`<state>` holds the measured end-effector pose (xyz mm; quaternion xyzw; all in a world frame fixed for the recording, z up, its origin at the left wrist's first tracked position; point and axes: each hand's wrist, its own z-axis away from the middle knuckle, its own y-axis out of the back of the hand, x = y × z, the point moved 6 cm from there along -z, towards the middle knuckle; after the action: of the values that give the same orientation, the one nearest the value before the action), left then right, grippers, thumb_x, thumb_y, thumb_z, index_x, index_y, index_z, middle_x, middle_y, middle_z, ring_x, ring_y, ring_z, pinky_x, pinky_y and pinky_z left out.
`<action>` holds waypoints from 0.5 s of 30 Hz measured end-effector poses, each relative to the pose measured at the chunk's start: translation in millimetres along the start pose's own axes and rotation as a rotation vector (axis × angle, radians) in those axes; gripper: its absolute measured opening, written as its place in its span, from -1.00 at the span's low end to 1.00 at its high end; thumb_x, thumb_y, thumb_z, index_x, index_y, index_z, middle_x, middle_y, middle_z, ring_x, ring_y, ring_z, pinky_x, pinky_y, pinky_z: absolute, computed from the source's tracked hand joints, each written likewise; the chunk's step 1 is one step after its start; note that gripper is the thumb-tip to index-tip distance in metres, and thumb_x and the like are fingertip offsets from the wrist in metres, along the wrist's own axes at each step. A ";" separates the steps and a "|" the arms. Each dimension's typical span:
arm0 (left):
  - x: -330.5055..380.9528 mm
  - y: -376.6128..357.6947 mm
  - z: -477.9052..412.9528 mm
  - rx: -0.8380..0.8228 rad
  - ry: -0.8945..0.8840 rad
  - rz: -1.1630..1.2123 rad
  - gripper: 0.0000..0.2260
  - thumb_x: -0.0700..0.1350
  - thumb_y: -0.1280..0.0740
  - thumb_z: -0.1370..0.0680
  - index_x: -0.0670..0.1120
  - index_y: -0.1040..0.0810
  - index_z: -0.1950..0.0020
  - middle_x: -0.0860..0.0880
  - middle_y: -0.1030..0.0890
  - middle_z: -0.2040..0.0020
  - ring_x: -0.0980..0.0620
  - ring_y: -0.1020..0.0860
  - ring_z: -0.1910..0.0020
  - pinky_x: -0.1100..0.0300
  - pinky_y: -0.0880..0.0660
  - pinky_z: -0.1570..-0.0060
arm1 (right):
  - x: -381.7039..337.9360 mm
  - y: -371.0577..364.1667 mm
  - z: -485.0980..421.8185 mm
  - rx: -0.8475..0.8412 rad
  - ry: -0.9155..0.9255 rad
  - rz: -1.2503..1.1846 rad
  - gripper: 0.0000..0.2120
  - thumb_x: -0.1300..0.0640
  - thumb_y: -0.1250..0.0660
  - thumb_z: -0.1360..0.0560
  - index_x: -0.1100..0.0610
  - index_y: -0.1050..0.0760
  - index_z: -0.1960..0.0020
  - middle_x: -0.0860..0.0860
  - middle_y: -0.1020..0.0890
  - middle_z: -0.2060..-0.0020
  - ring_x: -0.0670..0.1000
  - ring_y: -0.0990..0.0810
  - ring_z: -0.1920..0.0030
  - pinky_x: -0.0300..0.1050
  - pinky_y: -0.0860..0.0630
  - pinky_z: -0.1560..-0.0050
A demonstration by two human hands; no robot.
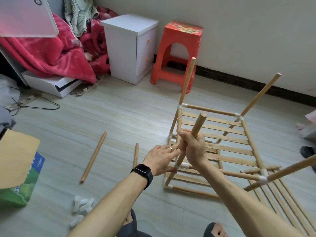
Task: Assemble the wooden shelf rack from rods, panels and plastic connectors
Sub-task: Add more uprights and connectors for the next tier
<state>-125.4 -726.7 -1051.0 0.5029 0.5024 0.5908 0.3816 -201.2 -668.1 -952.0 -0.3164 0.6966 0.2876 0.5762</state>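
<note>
R hand (193,146) grip clenched on rod (199,125), its foot in white connector (183,165) of rack (230,134) on floor, 3 o'clock. L hand (162,158) grip released, fingers straight at rod. Green box (18,189) 8 o'clock: print too blurred to read.

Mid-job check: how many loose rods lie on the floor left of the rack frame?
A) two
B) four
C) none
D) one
A: a long rod and a second rod lie apart on the floor; the right hand grips a third, upright rod.
</note>
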 end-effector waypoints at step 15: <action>86.8 183.3 -26.1 0.330 0.183 1.355 -0.48 0.15 -0.15 -0.69 -0.04 -0.39 0.42 0.01 -0.32 0.47 0.06 -0.32 0.47 0.16 -0.28 0.40 | 88.8 59.4 46.3 -0.366 -0.205 1.485 -0.78 -0.13 -0.22 -0.49 0.00 -0.43 0.21 -0.03 -0.65 0.22 0.08 -0.57 0.23 -0.09 -0.33 0.33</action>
<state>-158.6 -686.6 -853.2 0.7046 0.1915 0.6546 -0.1956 -230.4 -604.7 -1045.2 0.1720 0.6107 0.7374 0.2320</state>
